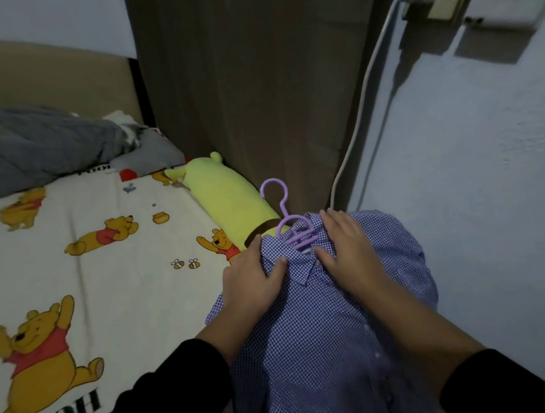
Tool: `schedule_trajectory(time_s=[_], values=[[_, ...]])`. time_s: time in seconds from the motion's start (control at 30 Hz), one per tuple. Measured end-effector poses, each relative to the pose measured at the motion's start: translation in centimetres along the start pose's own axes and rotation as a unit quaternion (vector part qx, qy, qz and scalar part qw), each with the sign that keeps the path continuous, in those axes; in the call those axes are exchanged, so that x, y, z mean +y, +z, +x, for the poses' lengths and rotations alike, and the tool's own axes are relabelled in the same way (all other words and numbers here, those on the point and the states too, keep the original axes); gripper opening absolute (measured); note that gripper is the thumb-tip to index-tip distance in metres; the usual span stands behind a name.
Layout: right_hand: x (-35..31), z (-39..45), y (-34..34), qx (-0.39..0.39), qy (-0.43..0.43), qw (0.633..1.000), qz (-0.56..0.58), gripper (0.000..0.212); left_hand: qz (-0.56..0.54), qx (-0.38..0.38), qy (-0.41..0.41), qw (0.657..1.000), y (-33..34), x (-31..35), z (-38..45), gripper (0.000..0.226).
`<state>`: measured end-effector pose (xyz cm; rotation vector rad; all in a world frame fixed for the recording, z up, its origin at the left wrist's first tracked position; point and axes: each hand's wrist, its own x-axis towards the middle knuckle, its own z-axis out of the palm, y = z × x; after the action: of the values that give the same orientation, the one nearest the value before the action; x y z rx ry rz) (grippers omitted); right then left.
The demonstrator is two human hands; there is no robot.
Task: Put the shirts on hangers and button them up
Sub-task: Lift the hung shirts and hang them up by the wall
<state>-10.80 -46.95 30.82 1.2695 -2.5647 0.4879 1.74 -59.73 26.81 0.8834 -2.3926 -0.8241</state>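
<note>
Blue-checked shirt (323,324) lying at the right edge of the bed (109,280), front side up, collar pointing away toward the curtain (258,95). Purple hanger (293,233) already inside the shirt, only its hook and neck showing above the collar, hook end overlapping the yellow-green plush bolster (229,202) in this view. Left hand (252,281) resting on the left collar and shoulder, thumb pressed over the collar point and fingers curled round the shoulder edge, so gripping the cloth there. Right hand (347,249) laid on the right side of the collar, fingers fairly straight and spread, thumb near the collar opening; pressing or smoothing rather than pinching, as far as can be told. Hands close together, one on each side of the hanger's neck. Black sleeves pushed up on both forearms. Placket running down the middle with a row of small pale buttons (hard to read in the dim light, and partly blurred low in the frame); front panels seem to lie closed, but whether every button is done up cannot be told, least of all the top one under the collar. By judgement: hanging step finished for this shirt, buttoning either complete or near its last button, collar now being settled. Left to do, probably: checking the top button and lifting the shirt by the hook. No other shirts or hangers in view, so remaining count unknown. Grey blanket (38,150) bunched at the head of the bed.
</note>
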Motion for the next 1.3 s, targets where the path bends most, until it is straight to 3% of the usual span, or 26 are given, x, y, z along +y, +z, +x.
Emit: schedule_trajectory(time_s=[0.2, 0.43, 0.53, 0.6, 0.7, 0.77, 0.93, 1.13, 1.3], values=[[0.5, 0.5, -2.6, 0.056, -0.07, 0.993, -0.076, 0.077, -0.01, 0.043, 0.095, 0.995, -2.5, 1.8, -0.5, 0.071], [2.0, -0.5, -4.4, 0.166, -0.127, 0.974, -0.09, 0.066, -0.043, 0.026, 0.133, 0.99, -3.8, 4.3, -0.7, 0.069], [3.0, -1.4, -5.4, 0.109, -0.103, 0.988, -0.042, 0.067, -0.061, -0.031, 0.123, 0.99, -3.9, 4.9, -0.6, 0.061], [3.9, -2.1, -6.3, -0.019, -0.053, 0.998, 0.027, 0.073, -0.048, -0.079, 0.112, 0.989, -3.8, 5.2, -0.5, 0.058], [4.9, -3.6, -6.9, -0.187, -0.033, 0.98, 0.061, 0.08, -0.042, -0.118, 0.08, 0.989, -3.2, 5.2, -0.6, 0.054], [5.1, -4.6, -6.2, -0.222, -0.037, 0.972, 0.068, 0.084, -0.042, -0.136, 0.045, 0.989, -2.3, 4.5, -0.4, 0.056], [5.3, -5.9, -2.2, -0.175, -0.004, 0.971, 0.162, 0.077, -0.04, -0.196, -0.068, 0.977, 1.4, 1.4, 0.1, 0.052], [5.1, -6.3, 1.7, -0.094, -0.02, 0.984, 0.15, 0.07, -0.046, -0.278, -0.174, 0.943, 5.2, -1.7, 0.2, 0.064], [5.6, -5.8, 2.6, -0.11, -0.024, 0.979, 0.171, 0.072, -0.017, -0.378, -0.236, 0.895, 5.6, -1.6, 0.4, 0.065]])
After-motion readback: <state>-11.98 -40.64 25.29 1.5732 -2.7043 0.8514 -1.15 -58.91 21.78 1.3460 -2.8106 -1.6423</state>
